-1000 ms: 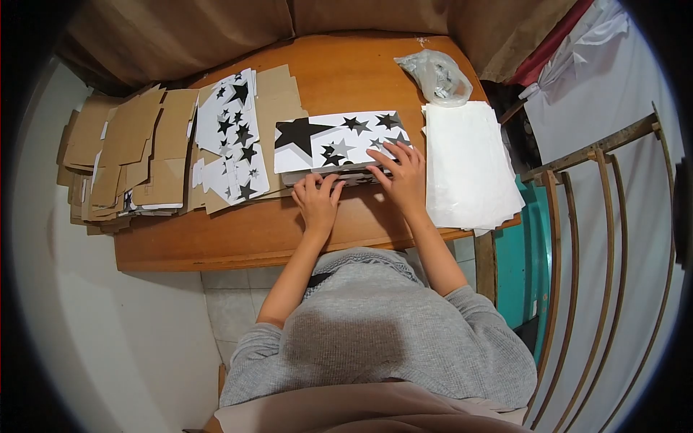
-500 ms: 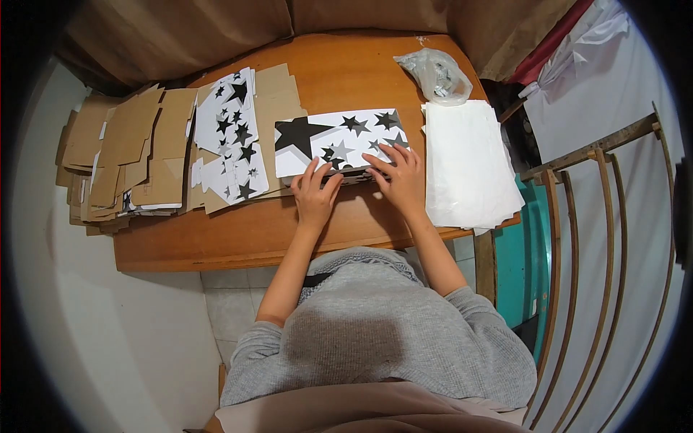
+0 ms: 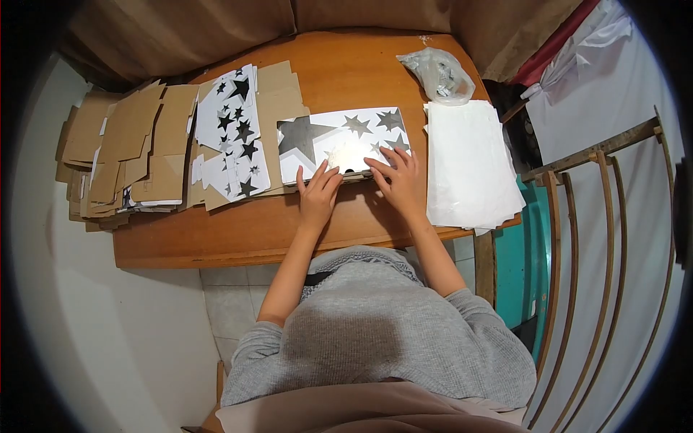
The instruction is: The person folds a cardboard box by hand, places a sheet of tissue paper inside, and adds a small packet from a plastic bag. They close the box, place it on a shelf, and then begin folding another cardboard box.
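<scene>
A white box (image 3: 339,137) printed with black and grey stars lies on the wooden table, its lid face up and glare on its top. My left hand (image 3: 317,196) touches the front edge at the box's left part, fingers spread. On the right part of the same edge rests my right hand (image 3: 401,180), with its fingers apart on the lid and front edge. A small dark notch shows between the hands at the front edge. Neither hand is wrapped round the box.
Flat star-printed card pieces (image 3: 229,130) lie left of the box, beside stacked brown cardboard (image 3: 137,137). To the right is a pile of white sheets (image 3: 468,166), with a clear plastic bag (image 3: 442,78) behind it. The wooden table (image 3: 216,242) has its near edge before me.
The lid's front edge has come down and its top now catches the light. Both hands have shifted slightly with it, still at the front edge.
</scene>
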Demonstrator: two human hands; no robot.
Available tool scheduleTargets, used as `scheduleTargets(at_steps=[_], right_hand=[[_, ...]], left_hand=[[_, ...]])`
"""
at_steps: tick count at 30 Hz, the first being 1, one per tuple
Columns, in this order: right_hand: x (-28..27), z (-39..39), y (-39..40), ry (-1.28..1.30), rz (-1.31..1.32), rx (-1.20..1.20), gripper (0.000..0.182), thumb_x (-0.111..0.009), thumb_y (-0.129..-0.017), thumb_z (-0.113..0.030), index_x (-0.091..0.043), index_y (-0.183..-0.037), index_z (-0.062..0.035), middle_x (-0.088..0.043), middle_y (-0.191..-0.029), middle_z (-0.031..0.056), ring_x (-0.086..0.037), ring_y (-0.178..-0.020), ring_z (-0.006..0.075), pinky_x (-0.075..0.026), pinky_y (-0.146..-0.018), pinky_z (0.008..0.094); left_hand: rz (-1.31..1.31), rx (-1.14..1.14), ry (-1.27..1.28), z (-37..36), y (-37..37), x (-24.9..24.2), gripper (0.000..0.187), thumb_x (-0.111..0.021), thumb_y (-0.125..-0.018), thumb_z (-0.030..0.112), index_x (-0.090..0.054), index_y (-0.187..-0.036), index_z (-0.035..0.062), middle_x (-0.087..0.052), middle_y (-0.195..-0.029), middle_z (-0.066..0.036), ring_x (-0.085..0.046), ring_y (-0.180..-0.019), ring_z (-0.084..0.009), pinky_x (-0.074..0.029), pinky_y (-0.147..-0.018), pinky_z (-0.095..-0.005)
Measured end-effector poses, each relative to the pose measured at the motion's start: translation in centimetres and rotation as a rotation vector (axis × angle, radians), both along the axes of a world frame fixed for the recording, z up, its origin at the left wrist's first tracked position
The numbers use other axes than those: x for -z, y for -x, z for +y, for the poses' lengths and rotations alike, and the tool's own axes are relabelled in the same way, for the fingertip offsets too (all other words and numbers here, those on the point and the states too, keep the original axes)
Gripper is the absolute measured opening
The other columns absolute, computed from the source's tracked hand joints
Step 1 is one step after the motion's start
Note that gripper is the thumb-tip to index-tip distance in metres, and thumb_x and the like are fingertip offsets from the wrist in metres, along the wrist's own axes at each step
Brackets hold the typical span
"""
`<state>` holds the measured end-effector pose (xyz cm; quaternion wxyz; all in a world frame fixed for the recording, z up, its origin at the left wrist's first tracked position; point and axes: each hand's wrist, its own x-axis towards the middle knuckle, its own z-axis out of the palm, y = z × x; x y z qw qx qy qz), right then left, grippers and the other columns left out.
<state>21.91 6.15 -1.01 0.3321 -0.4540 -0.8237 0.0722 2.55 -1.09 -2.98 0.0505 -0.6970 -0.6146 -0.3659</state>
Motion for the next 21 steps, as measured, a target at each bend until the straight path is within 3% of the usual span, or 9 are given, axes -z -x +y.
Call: scheduleTargets(at_steps=[8, 16, 21], right_hand=[[-0.03, -0.21, -0.17, -0.013, -0.026, -0.007, 0.024, -0.066, -0.083, -0.034, -0.07, -0.106, -0.0339, -0.058, -0.123, 0.0029, -0.044, -0.12, 0.031, -0.024, -0.107, 0.0555], [0.29, -0.08, -0.2, 0.011, -0.024, -0.005, 0.025, -0.066, -0.083, -0.036, -0.069, -0.108, -0.0355, -0.056, -0.125, 0.0027, -0.044, -0.121, 0.0316, -0.022, -0.108, 0.0555], [0.39, -0.1, -0.04, 0.023, -0.006, 0.0, 0.025, -0.066, -0.083, -0.036, -0.07, -0.107, -0.0355, -0.056, -0.125, 0.0024, -0.043, -0.122, 0.0311, -0.021, -0.108, 0.0552]], left_hand=[[-0.058, -0.026, -0.007, 0.15, -0.3, 0.2, 0.012, -0.068, -0.081, 0.013, -0.066, -0.093, 0.0135, -0.067, -0.101, 0.003, -0.055, -0.117, -0.0211, -0.018, -0.108, -0.0563], [0.124, -0.06, -0.089, 0.25, -0.52, 0.51, 0.021, -0.066, -0.081, 0.02, -0.071, -0.1, 0.0266, -0.067, -0.1, 0.006, -0.056, -0.116, -0.0198, -0.018, -0.107, -0.0589], [0.137, -0.047, -0.089, 0.15, -0.38, 0.52, 0.025, -0.066, -0.081, 0.019, -0.07, -0.103, 0.0279, -0.067, -0.1, 0.006, -0.057, -0.115, -0.0208, -0.018, -0.107, -0.0589]])
